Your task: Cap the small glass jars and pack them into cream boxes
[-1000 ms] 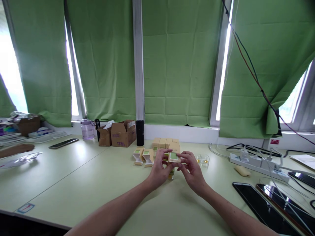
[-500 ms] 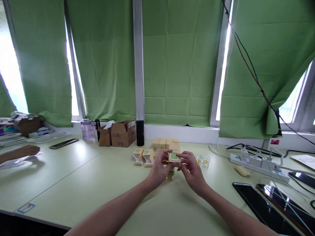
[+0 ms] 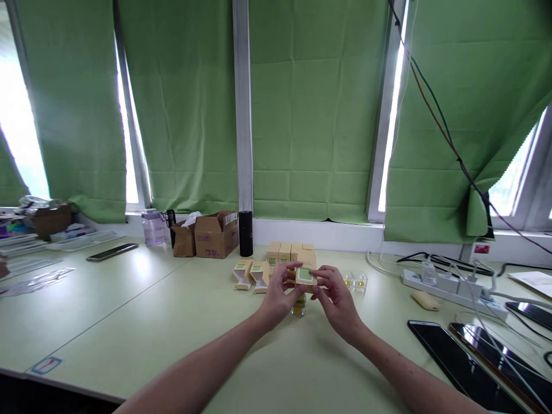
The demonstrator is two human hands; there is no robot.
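Note:
Both hands meet over the middle of the pale green table (image 3: 142,322). My left hand (image 3: 279,296) and my right hand (image 3: 336,296) pinch a small tan box with a green label (image 3: 305,275) from either side, fingers closed on it. Just below the box a small glass bottle of yellow liquid (image 3: 299,306) stands on the table. Behind the hands is a row of closed tan boxes (image 3: 290,252). Two opened boxes with green labels (image 3: 251,273) lie to the left of them.
Two small clear bottles (image 3: 355,280) stand right of the hands. A power strip (image 3: 448,286) with cables, a tan eraser-like piece (image 3: 425,299) and dark phones (image 3: 459,362) fill the right side. Brown cartons (image 3: 210,233), a black cylinder (image 3: 245,233), a water bottle (image 3: 153,226) line the sill.
My hands and the box have barely moved. Another person's hand at the far left edge reached in half a second ago and has now pulled back out of view.

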